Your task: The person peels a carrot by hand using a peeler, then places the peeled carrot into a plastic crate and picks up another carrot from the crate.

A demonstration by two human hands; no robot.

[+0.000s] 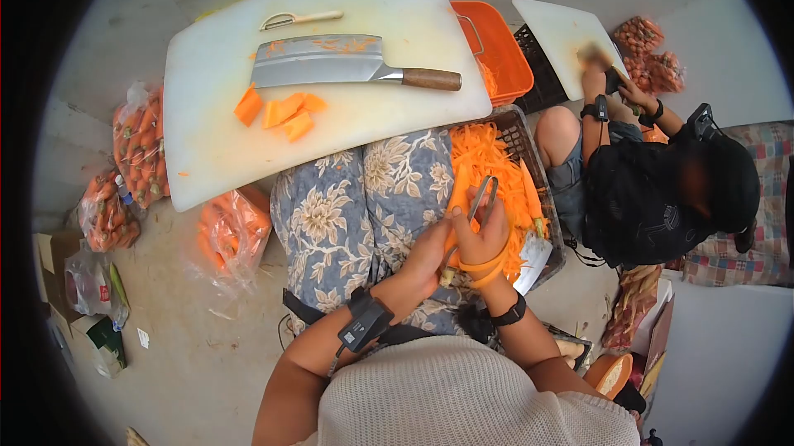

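A carrot [457, 189] stands nearly upright in the lower middle of the frame. Its long axis points up toward the cutting board [207, 115], and the closed fingers of the left hand [428, 257] wrap its lower end. Just to its right, the right hand [486, 239] grips a peeler [484, 198], the blade beside the carrot's upper part. Behind them a basket [519, 127] holds peelings. A cleaver [318, 61] and carrot chunks [283, 108] lie on the board.
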